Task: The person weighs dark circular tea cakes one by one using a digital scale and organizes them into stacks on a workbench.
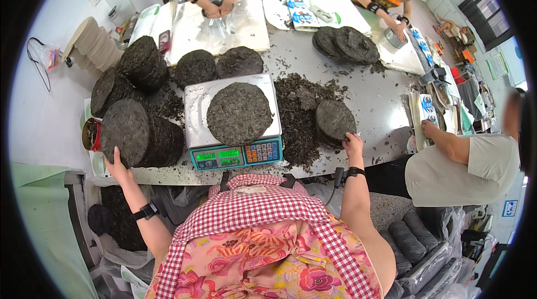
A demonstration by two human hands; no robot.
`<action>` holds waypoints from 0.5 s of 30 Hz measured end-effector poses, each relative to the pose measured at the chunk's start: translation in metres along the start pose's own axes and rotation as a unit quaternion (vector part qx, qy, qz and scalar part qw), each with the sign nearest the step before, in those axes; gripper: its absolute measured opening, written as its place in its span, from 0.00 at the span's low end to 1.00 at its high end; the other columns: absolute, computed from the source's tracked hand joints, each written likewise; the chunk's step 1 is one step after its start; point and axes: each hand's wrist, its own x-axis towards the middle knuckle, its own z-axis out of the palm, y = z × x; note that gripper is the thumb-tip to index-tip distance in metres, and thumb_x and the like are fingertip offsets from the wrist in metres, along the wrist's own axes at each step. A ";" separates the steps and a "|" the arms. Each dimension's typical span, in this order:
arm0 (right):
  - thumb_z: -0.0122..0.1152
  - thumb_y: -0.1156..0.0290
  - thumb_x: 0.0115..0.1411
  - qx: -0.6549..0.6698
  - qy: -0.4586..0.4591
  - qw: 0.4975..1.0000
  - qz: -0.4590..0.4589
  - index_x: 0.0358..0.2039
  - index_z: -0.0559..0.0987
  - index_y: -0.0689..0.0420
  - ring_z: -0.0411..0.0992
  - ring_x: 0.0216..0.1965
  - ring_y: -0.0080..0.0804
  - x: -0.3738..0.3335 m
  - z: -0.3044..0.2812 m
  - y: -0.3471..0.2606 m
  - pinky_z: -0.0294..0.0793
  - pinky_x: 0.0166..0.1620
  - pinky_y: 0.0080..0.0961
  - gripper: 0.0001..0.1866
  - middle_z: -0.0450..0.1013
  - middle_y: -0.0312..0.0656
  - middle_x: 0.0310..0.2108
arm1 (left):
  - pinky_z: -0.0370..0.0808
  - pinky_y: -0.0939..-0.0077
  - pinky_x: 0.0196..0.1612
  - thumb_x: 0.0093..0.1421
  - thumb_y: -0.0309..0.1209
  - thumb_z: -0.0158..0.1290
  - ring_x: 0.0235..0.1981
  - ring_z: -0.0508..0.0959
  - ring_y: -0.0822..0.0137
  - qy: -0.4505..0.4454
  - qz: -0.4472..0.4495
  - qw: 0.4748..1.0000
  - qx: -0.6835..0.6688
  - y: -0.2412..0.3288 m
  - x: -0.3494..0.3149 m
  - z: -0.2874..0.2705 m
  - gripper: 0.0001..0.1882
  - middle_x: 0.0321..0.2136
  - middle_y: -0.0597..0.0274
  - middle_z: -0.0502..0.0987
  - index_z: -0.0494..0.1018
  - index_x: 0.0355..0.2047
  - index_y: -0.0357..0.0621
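Note:
At the left edge of the table, my left hand grips the lower edge of a round dark cake that looks like dried seaweed. The cake is slightly blurred and leans against the front end of a row of similar cakes. My right hand pinches the near edge of another seaweed cake, which rests over loose dark flakes; its fingers underneath are partly hidden. Between my hands, one seaweed cake lies flat on the steel pan of a teal digital scale with a lit display.
More cake stacks stand at the back left, and others at the back right. Two people work across the table with plastic bags, papers and a tin. Another person stands at my right. Dark packed bags lie below, right.

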 end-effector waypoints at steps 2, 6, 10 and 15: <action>0.58 0.76 0.51 0.332 -0.115 0.934 0.063 0.43 0.68 0.57 0.68 0.42 0.33 0.031 -0.029 0.019 0.69 0.46 0.33 0.17 0.70 0.40 0.37 | 0.68 0.63 0.50 0.51 0.30 0.60 0.51 0.67 0.58 -0.122 -0.033 0.992 0.016 -0.022 -0.003 0.021 0.35 0.51 0.49 0.66 0.57 0.56 0.36; 0.49 0.80 0.55 0.356 -0.221 0.908 0.021 0.52 0.64 0.58 0.67 0.48 0.37 -0.037 0.037 -0.021 0.66 0.53 0.34 0.22 0.68 0.42 0.46 | 0.64 0.66 0.53 0.50 0.32 0.59 0.50 0.66 0.61 -0.210 -0.116 0.965 0.103 -0.037 -0.123 0.121 0.34 0.51 0.48 0.65 0.59 0.54 0.32; 0.51 0.81 0.55 0.291 -0.419 0.860 -0.025 0.51 0.67 0.58 0.67 0.47 0.32 -0.120 0.134 -0.057 0.67 0.52 0.31 0.21 0.67 0.41 0.47 | 0.63 0.69 0.53 0.55 0.32 0.55 0.49 0.67 0.58 -0.307 0.011 0.928 0.209 -0.121 -0.161 0.169 0.30 0.48 0.48 0.67 0.57 0.55 0.33; 0.55 0.74 0.58 0.000 -0.430 0.879 -0.205 0.51 0.64 0.56 0.64 0.33 0.16 -0.183 0.192 -0.070 0.67 0.34 0.15 0.21 0.64 0.32 0.35 | 0.59 0.65 0.56 0.63 0.34 0.42 0.54 0.63 0.50 -0.313 0.218 0.867 0.321 -0.116 -0.152 0.156 0.24 0.52 0.45 0.62 0.57 0.57 0.37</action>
